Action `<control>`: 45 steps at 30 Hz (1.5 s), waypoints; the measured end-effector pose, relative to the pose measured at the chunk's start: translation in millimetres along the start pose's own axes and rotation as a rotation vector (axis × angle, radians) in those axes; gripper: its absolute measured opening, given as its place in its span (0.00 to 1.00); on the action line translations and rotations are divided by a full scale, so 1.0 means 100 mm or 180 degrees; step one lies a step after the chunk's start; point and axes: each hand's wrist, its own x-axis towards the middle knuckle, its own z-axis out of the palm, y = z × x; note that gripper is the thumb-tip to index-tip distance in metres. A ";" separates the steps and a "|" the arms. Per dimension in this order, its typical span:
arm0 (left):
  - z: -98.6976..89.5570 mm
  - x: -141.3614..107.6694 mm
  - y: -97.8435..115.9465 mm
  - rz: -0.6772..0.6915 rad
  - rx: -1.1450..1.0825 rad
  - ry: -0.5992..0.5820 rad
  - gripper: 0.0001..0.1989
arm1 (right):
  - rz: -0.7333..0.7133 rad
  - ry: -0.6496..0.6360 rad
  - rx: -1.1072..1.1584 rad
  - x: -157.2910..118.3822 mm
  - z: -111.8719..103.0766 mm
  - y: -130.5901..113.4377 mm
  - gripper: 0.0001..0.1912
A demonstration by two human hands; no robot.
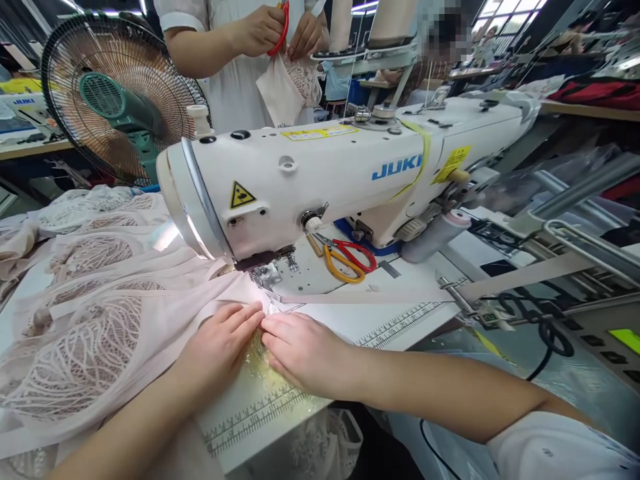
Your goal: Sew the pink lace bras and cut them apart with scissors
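Observation:
My left hand (220,340) is closed on the edge of pale pink fabric (200,283) just in front of the sewing machine's presser foot (267,275). My right hand (305,350) is closed beside it, its fingertips pinching the same edge and nearly touching the left fingertips. Lit by the machine's lamp, the fabric runs under the needle area, which is partly hidden. A pale elastic band (360,295) stretches from a metal guide (457,297) on the right to the foot. Lace pieces (95,353) joined to the fabric spread out on the left.
The white sewing machine (320,173) spans the middle. Red-handled scissors (360,255) and yellow-handled snips (345,267) lie under its arm by a thread cone (435,237). A fan (110,100) stands behind left. Across the machine, a person holds red scissors (281,30) and lace fabric.

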 end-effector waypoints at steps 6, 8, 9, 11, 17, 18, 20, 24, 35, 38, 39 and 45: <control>-0.05 0.07 -0.05 0.0046 -0.0244 0.0094 0.17 | -0.0061 0.0159 0.0066 -0.02 0.01 0.03 0.12; -0.06 0.09 -0.09 0.0082 -0.0259 0.0092 0.17 | -0.0102 0.0244 0.0064 -0.03 0.04 0.05 0.13; -0.06 0.10 -0.12 0.0110 -0.0249 0.0096 0.17 | -0.0117 0.0279 0.0060 -0.03 0.05 0.05 0.14; -0.08 0.12 -0.17 0.0166 -0.0207 0.0089 0.17 | -0.0120 0.0330 0.0047 -0.04 0.08 0.06 0.15; -0.11 0.15 -0.27 0.0235 -0.0083 0.0036 0.16 | -0.0100 0.0380 0.0059 -0.03 0.06 0.06 0.15; -0.11 0.15 -0.27 0.0234 -0.0076 0.0048 0.16 | -0.0099 0.0357 0.0063 -0.03 0.05 0.06 0.14; -0.12 0.16 -0.28 0.0221 -0.0057 0.0035 0.16 | -0.0095 0.0293 0.0076 -0.02 0.04 0.06 0.13; -0.13 0.17 -0.30 0.0189 0.0013 -0.0030 0.16 | -0.0086 0.0287 0.0051 -0.02 0.04 0.06 0.13; -0.10 0.19 -0.44 0.0197 0.0163 -0.0045 0.16 | -0.0077 0.0217 0.0089 -0.02 0.01 0.05 0.13; -0.11 0.21 -0.46 0.0233 0.0266 -0.0054 0.17 | -0.0063 0.0223 0.0132 -0.01 0.02 0.05 0.13; -0.12 0.22 -0.48 0.0224 0.0293 -0.0056 0.17 | -0.0065 0.0219 0.0134 -0.02 0.02 0.04 0.13; -0.12 0.25 -0.60 0.0020 0.0440 -0.0140 0.18 | -0.0016 0.0251 0.0078 -0.03 0.04 -0.01 0.11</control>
